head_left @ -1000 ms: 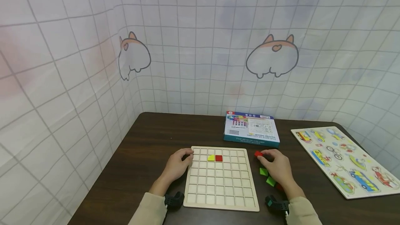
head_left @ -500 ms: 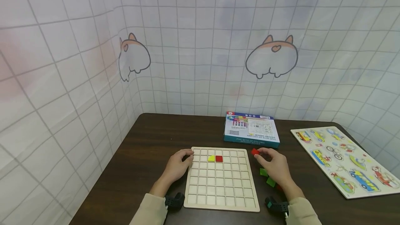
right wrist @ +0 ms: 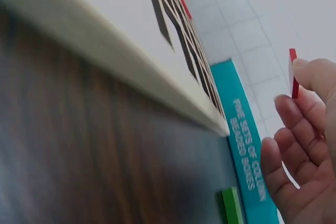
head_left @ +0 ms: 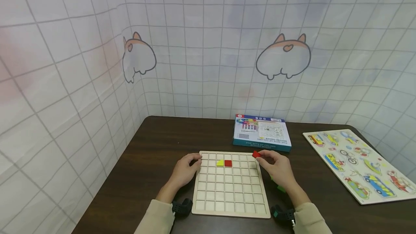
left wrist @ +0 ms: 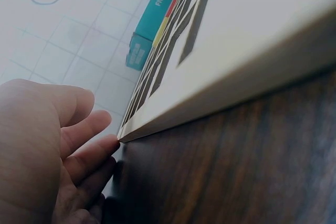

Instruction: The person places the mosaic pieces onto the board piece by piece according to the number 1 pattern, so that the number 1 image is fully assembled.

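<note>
A wooden grid board lies on the dark table. In its second row sit a yellow piece and, beside it, a red square tile. My left hand rests at the board's upper left edge, fingertips touching its corner in the left wrist view. Over the upper right corner, my right hand pinches another red tile between thumb and finger; the right wrist view shows this tile edge-on, raised above the board. Green tiles lie partly hidden under the right hand.
A flat blue and white box lies behind the board. To the right is a picture puzzle board with vehicles on it. A grid-patterned cloth hangs behind the table.
My right hand has moved left with the red tile, from beside the board to over its upper right corner. The left hand has stayed at the board's edge.
</note>
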`<state>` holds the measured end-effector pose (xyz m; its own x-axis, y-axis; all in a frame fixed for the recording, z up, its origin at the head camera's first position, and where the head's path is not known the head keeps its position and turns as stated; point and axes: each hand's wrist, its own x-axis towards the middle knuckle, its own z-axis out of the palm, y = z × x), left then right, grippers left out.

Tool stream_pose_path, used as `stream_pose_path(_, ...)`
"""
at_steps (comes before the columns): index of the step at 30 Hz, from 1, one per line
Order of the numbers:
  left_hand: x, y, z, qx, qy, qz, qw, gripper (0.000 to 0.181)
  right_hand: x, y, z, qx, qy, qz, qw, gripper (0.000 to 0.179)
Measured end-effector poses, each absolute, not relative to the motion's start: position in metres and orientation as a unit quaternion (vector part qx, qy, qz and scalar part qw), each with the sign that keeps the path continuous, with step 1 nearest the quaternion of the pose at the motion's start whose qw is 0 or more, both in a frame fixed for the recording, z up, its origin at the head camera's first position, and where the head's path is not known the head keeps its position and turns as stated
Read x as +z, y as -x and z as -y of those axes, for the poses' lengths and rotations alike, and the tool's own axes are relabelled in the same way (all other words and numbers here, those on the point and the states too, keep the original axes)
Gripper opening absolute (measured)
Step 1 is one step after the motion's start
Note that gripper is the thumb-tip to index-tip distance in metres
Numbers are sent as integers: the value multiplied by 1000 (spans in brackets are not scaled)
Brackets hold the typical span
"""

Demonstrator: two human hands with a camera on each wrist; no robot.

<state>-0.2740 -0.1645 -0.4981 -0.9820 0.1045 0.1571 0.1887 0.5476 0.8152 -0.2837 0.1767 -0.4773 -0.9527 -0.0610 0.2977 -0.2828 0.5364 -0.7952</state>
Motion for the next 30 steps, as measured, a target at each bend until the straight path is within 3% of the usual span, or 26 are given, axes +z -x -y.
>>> stream_pose_path(21, -496, 273, 163, -470, 81, 878, 44, 31, -454, 270, -157, 440, -176, 879, 61, 25)
stream_pose_path(30, -496, 272, 163, -473, 83, 876, 45, 31, -449, 270, -136, 423, -230, 876, 28, 15)
